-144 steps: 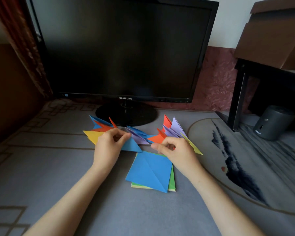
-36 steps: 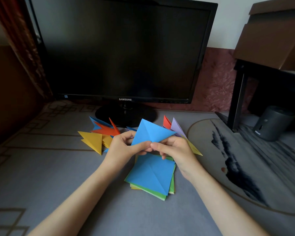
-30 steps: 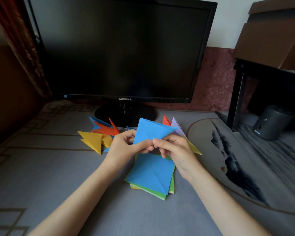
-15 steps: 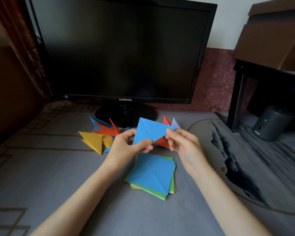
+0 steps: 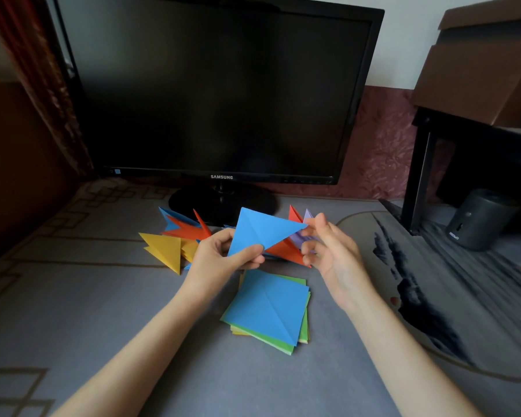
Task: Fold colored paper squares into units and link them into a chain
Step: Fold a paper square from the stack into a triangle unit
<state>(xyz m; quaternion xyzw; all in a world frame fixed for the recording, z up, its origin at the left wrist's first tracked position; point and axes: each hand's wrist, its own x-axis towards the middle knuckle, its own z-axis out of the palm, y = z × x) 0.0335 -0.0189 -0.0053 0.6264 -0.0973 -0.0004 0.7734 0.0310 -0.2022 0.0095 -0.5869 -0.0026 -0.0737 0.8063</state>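
Observation:
A blue paper, folded into a triangle, is held up above the desk. My left hand pinches its lower corner between thumb and fingers. My right hand is at the triangle's right tip with fingers spread; its fingertips seem just to touch the tip. Behind the hands lies the linked chain of folded units, in yellow, orange, blue and purple, partly hidden by the blue paper. Below the hands rests a stack of flat paper squares, blue on top, green and yellow beneath.
A black monitor with its round stand stands right behind the chain. At the right are a dark table leg, a small dark cylinder device and a brown cardboard box. A patterned grey cloth covers the desk.
I left the chain on the desk and took up a blue sheet folded into a triangle. My right hand slid along its edge to the right tip and spread its fingers.

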